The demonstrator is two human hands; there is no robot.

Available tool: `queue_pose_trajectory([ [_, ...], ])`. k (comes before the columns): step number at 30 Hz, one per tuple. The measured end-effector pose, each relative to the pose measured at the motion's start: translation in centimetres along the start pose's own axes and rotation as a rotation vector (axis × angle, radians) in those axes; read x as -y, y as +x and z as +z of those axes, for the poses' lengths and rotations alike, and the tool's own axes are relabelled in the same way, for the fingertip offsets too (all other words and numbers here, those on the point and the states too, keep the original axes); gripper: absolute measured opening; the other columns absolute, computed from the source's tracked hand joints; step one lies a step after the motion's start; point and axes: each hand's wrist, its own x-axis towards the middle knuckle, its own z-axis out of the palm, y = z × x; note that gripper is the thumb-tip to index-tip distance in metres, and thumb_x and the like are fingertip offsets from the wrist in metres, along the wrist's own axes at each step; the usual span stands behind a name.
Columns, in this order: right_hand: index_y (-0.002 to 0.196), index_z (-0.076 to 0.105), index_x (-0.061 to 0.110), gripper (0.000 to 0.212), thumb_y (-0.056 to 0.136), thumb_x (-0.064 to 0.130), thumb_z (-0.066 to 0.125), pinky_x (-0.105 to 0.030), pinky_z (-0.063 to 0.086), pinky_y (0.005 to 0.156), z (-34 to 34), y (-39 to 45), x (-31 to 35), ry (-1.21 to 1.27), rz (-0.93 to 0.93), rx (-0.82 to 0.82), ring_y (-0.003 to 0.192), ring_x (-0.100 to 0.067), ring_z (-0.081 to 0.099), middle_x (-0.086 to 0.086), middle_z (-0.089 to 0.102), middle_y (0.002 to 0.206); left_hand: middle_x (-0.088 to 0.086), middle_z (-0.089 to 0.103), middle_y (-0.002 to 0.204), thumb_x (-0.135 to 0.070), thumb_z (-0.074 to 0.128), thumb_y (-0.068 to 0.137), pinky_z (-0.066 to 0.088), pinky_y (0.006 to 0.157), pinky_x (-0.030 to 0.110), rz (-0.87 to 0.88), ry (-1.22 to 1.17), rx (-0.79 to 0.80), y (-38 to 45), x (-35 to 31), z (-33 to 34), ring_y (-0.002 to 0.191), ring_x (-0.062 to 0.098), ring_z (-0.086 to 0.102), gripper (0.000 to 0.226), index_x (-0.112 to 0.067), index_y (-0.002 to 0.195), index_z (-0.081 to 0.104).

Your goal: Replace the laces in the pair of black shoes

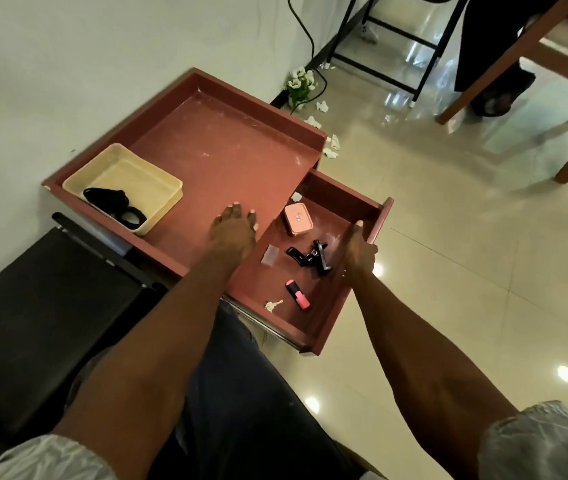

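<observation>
Reddish-brown cabinet (227, 157) beside wall, drawer (327, 209) pulled out at right. Left hand (234, 226) flat on cabinet top, fingers straight, slightly spread. Right hand (360, 249) grips drawer front edge, fingers curled over rim. Black laces (113, 202) lie in cream tray (158, 174) at cabinet's left end, well apart from both hands. Drawer holds pink case (298, 219), pink marker (297, 293), keys (272, 305), black clips (312, 256). Shoes not visible.

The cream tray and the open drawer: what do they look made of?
The cream tray looks like moulded plastic: rounded corners, thin walls, matt sheen. The drawer looks like painted or laminated board in reddish brown, with flat panels, scuffed and dusty; which of the two is unclear.
</observation>
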Motion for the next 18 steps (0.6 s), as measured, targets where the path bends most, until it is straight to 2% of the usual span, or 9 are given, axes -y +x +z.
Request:
queue_pose_trajectory([
  [2,0.145,0.037,0.005,0.092,0.089,0.077,0.041,-0.046,0.048,0.092,1.3,-0.8,0.5,0.023,-0.018,0.029,0.121,-0.039,0.056,-0.016,0.054,0.14,0.023,0.025,0.159,-0.03,0.026,0.108,0.031,0.114,0.048,0.008,0.043,0.003,0.3,0.2,-0.3,0.145,0.037,0.028,0.049,-0.015,0.154,0.028],
  [5,0.146,0.034,0.003,0.096,0.086,0.078,0.045,-0.044,0.048,0.092,3.8,-1.6,1.2,0.04,-0.052,0.077,0.12,-0.038,0.057,-0.017,0.054,0.14,0.023,0.041,0.146,-0.018,0.032,0.104,0.043,0.103,0.045,0.033,0.073,0.015,0.5,0.2,-1.0,0.131,0.036,0.045,0.048,-0.015,0.151,0.034],
  [7,0.147,0.029,0.001,0.102,0.083,0.078,0.052,-0.047,0.051,0.096,5.9,-2.4,2.1,0.055,-0.059,0.161,0.116,-0.038,0.059,-0.017,0.055,0.138,0.021,0.039,0.147,-0.013,0.037,0.099,0.043,0.103,0.044,0.037,0.075,0.034,0.4,0.3,-1.5,0.132,0.034,0.045,0.054,-0.017,0.153,0.032],
  [9,0.145,0.029,0.003,0.1,0.081,0.073,0.06,-0.046,0.055,0.087,7.6,-4.0,3.2,0.062,-0.061,0.267,0.098,-0.031,0.063,-0.013,0.061,0.118,0.018,0.035,0.152,-0.011,0.04,0.098,0.042,0.106,0.044,0.028,0.035,0.042,0.4,0.6,-1.8,0.134,0.034,0.044,0.057,-0.019,0.154,0.031],
  [11,0.125,0.034,0.008,0.077,0.082,0.062,0.07,-0.038,0.055,0.079,9.3,-5.1,3.9,0.062,-0.103,0.344,0.081,-0.022,0.062,-0.006,0.061,0.097,0.015,0.043,0.148,-0.01,0.042,0.096,0.044,0.103,0.044,0.002,-0.022,0.013,0.2,0.9,-2.0,0.128,0.034,0.05,0.054,-0.017,0.15,0.037],
  [14,0.123,0.052,0.003,0.061,0.082,0.044,0.073,-0.043,0.056,0.089,11.5,-5.9,4.6,0.044,-0.114,0.379,0.091,-0.026,0.063,-0.01,0.066,0.113,0.015,0.054,0.139,-0.009,0.045,0.094,0.045,0.1,0.044,-0.053,-0.127,-0.018,0.3,1.2,-1.9,0.122,0.036,0.056,0.05,-0.01,0.144,0.041],
  [15,0.12,0.057,0.004,0.052,0.084,0.038,0.071,-0.044,0.058,0.083,12.0,-6.0,5.0,0.067,-0.092,0.386,0.088,-0.027,0.065,-0.011,0.068,0.111,0.016,0.055,0.139,-0.01,0.047,0.094,0.044,0.101,0.043,-0.059,-0.147,-0.016,0.4,1.3,-2.0,0.122,0.036,0.056,0.051,-0.009,0.144,0.04],
  [16,0.113,0.06,0.003,0.04,0.086,0.031,0.068,-0.041,0.059,0.07,12.3,-6.0,5.3,0.091,-0.085,0.389,0.079,-0.026,0.064,-0.011,0.068,0.104,0.016,0.056,0.138,-0.011,0.049,0.094,0.044,0.1,0.044,-0.054,-0.164,-0.016,0.7,1.4,-1.8,0.121,0.037,0.056,0.051,-0.009,0.143,0.04],
  [18,0.098,0.061,0.003,0.017,0.092,0.019,0.062,-0.025,0.046,0.046,12.5,-6.4,6.0,0.119,-0.071,0.387,0.063,-0.02,0.056,-0.01,0.063,0.088,0.016,0.057,0.134,-0.013,0.054,0.093,0.045,0.098,0.044,-0.044,-0.179,-0.006,0.4,1.4,-1.7,0.118,0.037,0.058,0.051,-0.009,0.142,0.039],
])
